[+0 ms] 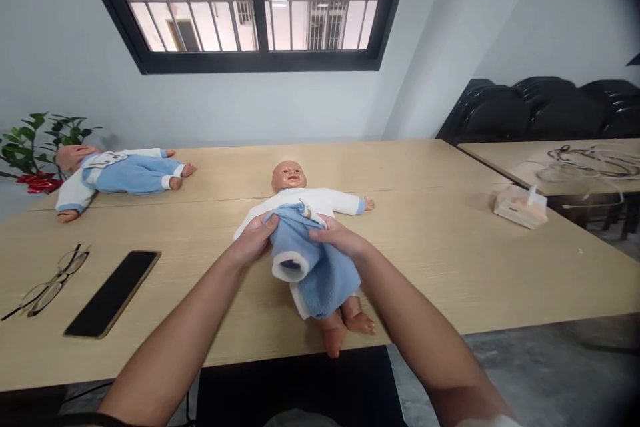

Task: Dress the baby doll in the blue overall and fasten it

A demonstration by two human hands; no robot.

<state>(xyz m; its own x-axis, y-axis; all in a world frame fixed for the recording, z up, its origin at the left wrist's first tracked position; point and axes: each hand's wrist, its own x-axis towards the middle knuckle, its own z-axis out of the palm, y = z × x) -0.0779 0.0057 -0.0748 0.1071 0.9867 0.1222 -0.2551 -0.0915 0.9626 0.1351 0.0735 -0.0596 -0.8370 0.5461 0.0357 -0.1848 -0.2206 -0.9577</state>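
Your left hand [255, 238] and right hand [336, 235] both grip the blue trousers [315, 267] at the waist of the doll [300, 213], which lies face up on the tabletop [450, 247], bare feet at 6 o'clock. At 9 o'clock: phone [113, 292] and glasses [47, 282]. At 10 o'clock: second doll [117, 173]. At 3 o'clock: tissue box [520, 207].

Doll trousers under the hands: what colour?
Light blue trousers with white cuffs, on the doll; head view.

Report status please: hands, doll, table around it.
Left hand and right hand grip blue trousers at doll waist. Phone, glasses lie left, apart.
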